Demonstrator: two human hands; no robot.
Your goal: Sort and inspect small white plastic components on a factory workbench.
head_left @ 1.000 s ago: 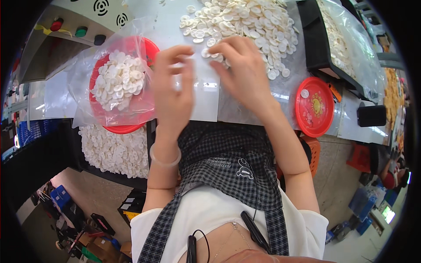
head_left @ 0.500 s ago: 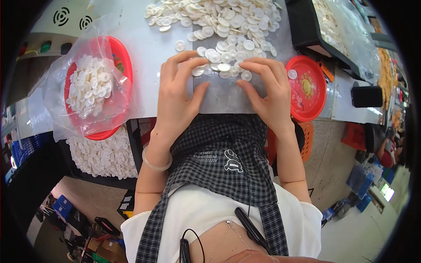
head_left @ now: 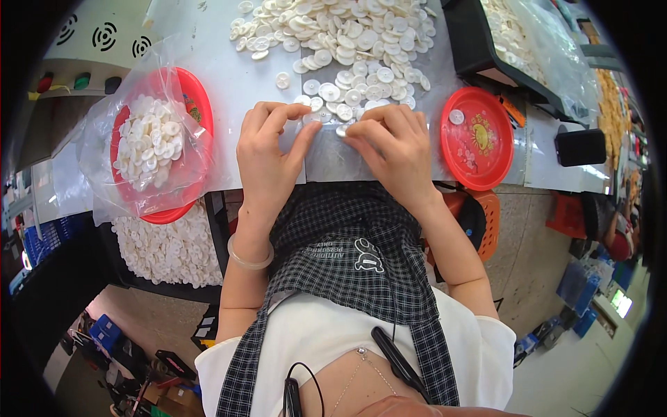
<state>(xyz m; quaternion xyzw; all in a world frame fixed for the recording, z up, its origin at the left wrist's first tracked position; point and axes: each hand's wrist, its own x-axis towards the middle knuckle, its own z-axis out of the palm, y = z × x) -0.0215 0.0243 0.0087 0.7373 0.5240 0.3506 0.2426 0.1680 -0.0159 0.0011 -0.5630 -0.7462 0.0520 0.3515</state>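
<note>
We see the grip change: half a second ago both hands curve wide around the near edge of the pile of white discs (head_left: 354, 35), and now the right hand (head_left: 394, 149) is drawn in, pinching one white disc (head_left: 341, 131) between thumb and fingertips. That sets a single piece apart for handling. The left hand (head_left: 267, 156) has narrowed too — thumb and fingertips are close, beside the nearest discs, but we cannot tell whether a piece sits between them. The pile lies on the tabletop (head_left: 208, 42), just beyond both hands. To the right, the red tray (head_left: 464, 156) holds the same lone disc (head_left: 456, 117); to the left, the clear bag (head_left: 90, 153) of discs looks unchanged, in the other red tray (head_left: 201, 104).
</note>
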